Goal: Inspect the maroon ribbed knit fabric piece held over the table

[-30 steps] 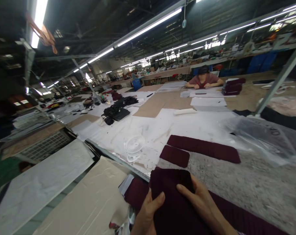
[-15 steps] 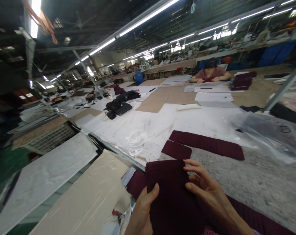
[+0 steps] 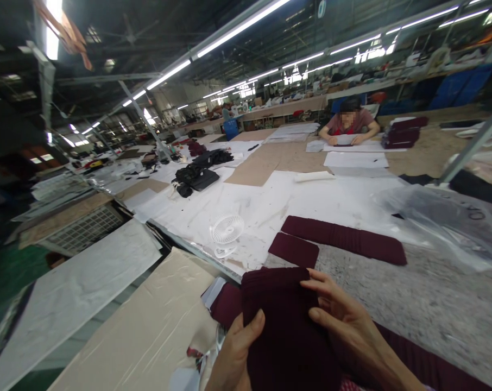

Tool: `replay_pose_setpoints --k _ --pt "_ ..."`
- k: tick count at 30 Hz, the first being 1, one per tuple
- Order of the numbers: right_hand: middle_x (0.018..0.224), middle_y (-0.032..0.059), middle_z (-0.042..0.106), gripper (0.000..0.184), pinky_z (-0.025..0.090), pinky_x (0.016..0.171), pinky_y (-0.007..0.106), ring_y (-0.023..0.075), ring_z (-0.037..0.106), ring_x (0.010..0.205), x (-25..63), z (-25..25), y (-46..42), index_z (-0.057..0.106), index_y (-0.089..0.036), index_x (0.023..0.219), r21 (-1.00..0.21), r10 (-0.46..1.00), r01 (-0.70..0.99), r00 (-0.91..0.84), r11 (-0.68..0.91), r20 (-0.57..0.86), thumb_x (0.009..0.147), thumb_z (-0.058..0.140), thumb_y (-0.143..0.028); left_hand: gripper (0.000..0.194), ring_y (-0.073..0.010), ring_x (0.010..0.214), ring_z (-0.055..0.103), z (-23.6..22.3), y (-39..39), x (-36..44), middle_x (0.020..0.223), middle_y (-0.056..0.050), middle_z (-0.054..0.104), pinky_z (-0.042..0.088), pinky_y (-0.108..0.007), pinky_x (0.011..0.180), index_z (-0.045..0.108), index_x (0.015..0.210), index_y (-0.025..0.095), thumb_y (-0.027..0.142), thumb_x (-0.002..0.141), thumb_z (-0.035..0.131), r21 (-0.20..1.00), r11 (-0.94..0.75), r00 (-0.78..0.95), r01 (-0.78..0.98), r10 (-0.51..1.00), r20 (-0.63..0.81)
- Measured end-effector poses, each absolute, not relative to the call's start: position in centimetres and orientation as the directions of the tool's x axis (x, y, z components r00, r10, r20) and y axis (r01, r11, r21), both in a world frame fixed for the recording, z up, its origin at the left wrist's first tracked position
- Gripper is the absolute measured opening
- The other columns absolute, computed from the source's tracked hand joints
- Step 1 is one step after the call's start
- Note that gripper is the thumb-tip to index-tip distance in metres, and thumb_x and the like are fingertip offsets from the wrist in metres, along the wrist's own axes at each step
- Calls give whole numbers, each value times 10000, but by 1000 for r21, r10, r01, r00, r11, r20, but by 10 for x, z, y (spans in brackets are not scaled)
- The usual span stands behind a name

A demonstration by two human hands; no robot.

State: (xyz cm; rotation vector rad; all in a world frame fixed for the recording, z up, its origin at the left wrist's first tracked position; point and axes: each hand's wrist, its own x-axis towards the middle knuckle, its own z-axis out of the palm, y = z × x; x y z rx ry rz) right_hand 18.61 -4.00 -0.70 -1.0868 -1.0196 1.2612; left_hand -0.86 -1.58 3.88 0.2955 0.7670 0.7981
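- Left hand point(image 3: 240, 347): thumb on top, fingers beneath, gripping the left edge of the maroon cloth point(image 3: 289, 336), held near, at centre.
- Right hand point(image 3: 344, 320): fingers spread and bent at the cloth's right edge; whether they pinch it, I cannot tell.
- Beyond: two maroon strips point(image 3: 344, 240), a white fan point(image 3: 227, 229) to their left.
- Right: clear bag point(image 3: 437, 217) with dark letters, too distorted to read surely.
- Farther left: black pile point(image 3: 201, 175).
- Far right: co-worker point(image 3: 349, 122) beside a maroon stack point(image 3: 403, 134).
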Motion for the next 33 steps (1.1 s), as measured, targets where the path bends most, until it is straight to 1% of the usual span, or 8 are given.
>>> replay_pose_setpoints --k 3,7,10,13,16,20,27,33 --pt "1393 -4 317 199 507 822 311 165 596 949 183 -4 -38 680 -366 996 -960 999 -280 42 5 -7 806 656 -312 373 -303 1122 594 39 -15 -8 1048 -129 724 362 -473 1065 635 1145 142 246 787 651 511 675 431 -532 736 -522" --pt "1336 25 392 77 514 790 327 200 587 962 179 0 -35 692 -266 821 -924 999 -380 3 -46 -51 811 642 -323 434 -305 1119 597 37 -14 -6 1086 -129 711 374 -478 1056 589 1203 155 249 785 656 497 656 401 -568 748 -529" --pt "1259 51 458 195 505 745 317 214 570 943 178 -3 -35 623 -194 666 -919 994 -385 33 -85 -105 781 670 -345 443 -305 1090 615 38 -12 -3 1096 -128 707 382 -490 1045 568 1231 175 245 800 640 483 655 430 -581 751 -501" --pt "1173 68 499 307 491 733 313 242 539 977 178 -7 -36 542 -173 571 -942 986 -323 110 -85 -127 739 707 -370 442 -303 1073 626 38 -12 -2 1081 -132 712 389 -489 1040 565 1235 168 242 805 635 484 651 439 -585 756 -486" --pt "1110 70 527 303 480 768 322 251 535 1000 178 -6 -37 566 -176 578 -958 984 -270 121 -92 -129 749 692 -392 450 -294 1094 614 36 -13 -3 1088 -125 711 383 -472 1050 564 1233 165 238 797 645 483 649 409 -588 754 -514" --pt "1166 50 518 210 474 833 331 237 553 1016 178 1 -38 647 -194 662 -945 988 -307 69 -111 -138 781 666 -366 455 -294 1104 607 35 -15 -3 1120 -124 698 376 -474 1054 558 1241 177 245 799 642 484 658 408 -576 745 -528" --pt "1181 70 557 199 513 751 341 222 593 899 177 -3 -39 664 -186 719 -916 982 -360 -7 -176 -186 775 671 -376 495 -292 1073 626 42 -15 1 1077 -109 718 376 -504 1046 490 1310 214 190 827 596 487 636 449 -599 770 -453" --pt "1055 85 614 268 527 737 352 242 588 888 176 -10 -39 671 -172 668 -962 984 -229 59 -152 -169 751 678 -427 456 -309 1076 623 40 -16 1 1089 -126 711 385 -508 1039 558 1242 178 211 795 642 516 626 398 -584 775 -490"
